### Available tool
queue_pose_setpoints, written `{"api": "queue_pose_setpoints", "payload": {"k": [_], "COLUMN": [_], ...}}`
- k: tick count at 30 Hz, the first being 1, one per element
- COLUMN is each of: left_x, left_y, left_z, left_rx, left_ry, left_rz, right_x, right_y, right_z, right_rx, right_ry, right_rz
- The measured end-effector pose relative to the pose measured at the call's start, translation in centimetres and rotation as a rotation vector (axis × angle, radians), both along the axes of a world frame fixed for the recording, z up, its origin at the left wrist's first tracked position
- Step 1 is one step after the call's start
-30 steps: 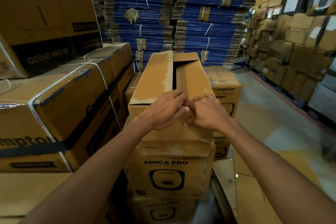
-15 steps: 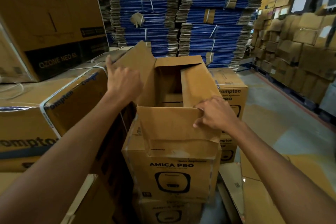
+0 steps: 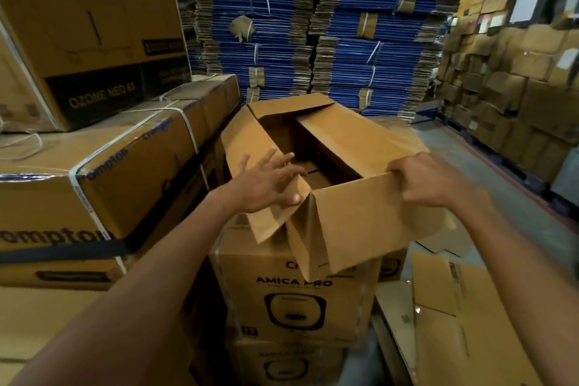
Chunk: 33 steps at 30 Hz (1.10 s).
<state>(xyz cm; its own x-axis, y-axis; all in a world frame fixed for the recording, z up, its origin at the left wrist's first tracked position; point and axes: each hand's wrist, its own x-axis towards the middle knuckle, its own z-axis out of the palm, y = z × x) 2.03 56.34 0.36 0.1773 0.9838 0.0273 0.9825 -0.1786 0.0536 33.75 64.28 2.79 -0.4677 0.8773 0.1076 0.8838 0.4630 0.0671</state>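
An open, empty brown cardboard box (image 3: 360,222) sits tilted on top of a stack of printed "AMICA PRO" cartons (image 3: 294,294) in the middle of the head view. My right hand (image 3: 429,180) grips the top right corner of the box's near wall, fingers curled over its edge. My left hand (image 3: 266,186) lies with spread fingers on the box's near left flap, thumb pressing on the cardboard. The long left and right flaps stand up, and the inside is dark.
Strapped "Crompton" cartons (image 3: 103,185) and an "OZONE NEO" carton (image 3: 87,31) are stacked close on the left. Bundles of flat blue cardboard (image 3: 344,34) rise behind. A wall of brown boxes (image 3: 513,78) lines the right, beyond grey floor (image 3: 470,197). Flat cardboard sheets (image 3: 463,323) lie at lower right.
The closed top flaps were pulled apart and the box opened. My left hand swung out left with a flap, then came back to the near left corner. The box has tilted and turned.
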Motion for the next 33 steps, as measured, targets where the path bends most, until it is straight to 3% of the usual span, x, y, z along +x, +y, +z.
{"api": "queue_pose_setpoints", "payload": {"k": [2, 4, 8, 12, 16, 19, 22, 26, 33], "left_x": [2.2, 4.3, 6.7, 4.4, 1.8, -0.1, -0.1, 3.2, 9.3], "left_y": [1.3, 2.2, 3.5, 4.0, 4.6, 4.7, 4.6, 4.4, 2.5], "left_z": [-1.0, -1.8, -2.0, -1.0, -0.6, -0.5, -1.7, -2.9, -3.6], "left_rx": [0.115, 0.159, 0.165, 0.117, 0.162, 0.183, 0.267, 0.416, 0.499], "left_ry": [0.009, -0.049, -0.022, -0.031, -0.025, 0.077, 0.033, -0.062, 0.006], "left_rz": [-0.031, -0.062, -0.141, -0.167, -0.068, 0.075, 0.121, 0.112, -0.001], "right_x": [-1.7, -4.5, -7.5, -4.4, 1.2, 6.1, 8.0, 4.3, -4.5], "right_y": [-2.2, -4.0, -5.1, -5.2, -3.9, -1.6, -0.5, -1.0, -1.7], "right_z": [0.1, -0.1, -1.4, -0.9, -0.7, -1.6, -2.4, -2.9, -4.2], "right_rx": [-0.100, -0.126, -0.029, 0.010, 0.032, 0.002, 0.088, 0.091, 0.185], "right_ry": [0.235, 0.351, 0.238, 0.161, 0.086, 0.174, 0.178, 0.165, 0.248], "right_rz": [0.106, 0.144, 0.026, 0.025, -0.019, -0.143, -0.194, -0.091, 0.080]}}
